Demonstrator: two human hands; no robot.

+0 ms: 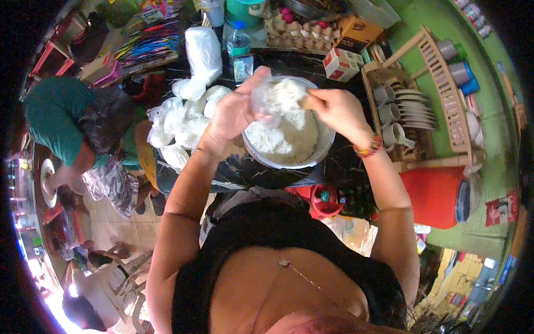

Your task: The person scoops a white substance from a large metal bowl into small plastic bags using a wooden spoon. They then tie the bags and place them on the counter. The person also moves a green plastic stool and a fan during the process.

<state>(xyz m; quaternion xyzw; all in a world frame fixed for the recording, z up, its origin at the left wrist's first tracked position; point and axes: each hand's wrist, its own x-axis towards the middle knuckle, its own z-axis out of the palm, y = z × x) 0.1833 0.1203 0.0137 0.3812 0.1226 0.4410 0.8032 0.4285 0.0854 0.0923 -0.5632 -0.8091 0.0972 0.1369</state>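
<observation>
My left hand [236, 111] holds up a small clear plastic bag [273, 100] partly filled with white flour-like powder, over a large metal bowl [325, 146] of the same powder. My right hand [336, 111] is at the bag's right side, fingers closed on what looks like a small scoop, mostly hidden; a beaded bracelet [367, 149] is on that wrist. The bowl stands on a dark counter [250, 175].
Several filled white bags [183, 119] lie left of the bowl. A water bottle [238, 42], egg tray [295, 30] and small cartons [342, 62] stand behind. A wooden rack with cups and plates [411, 106] is right, a red container [436, 195] below it. A person in green [58, 119] is at left.
</observation>
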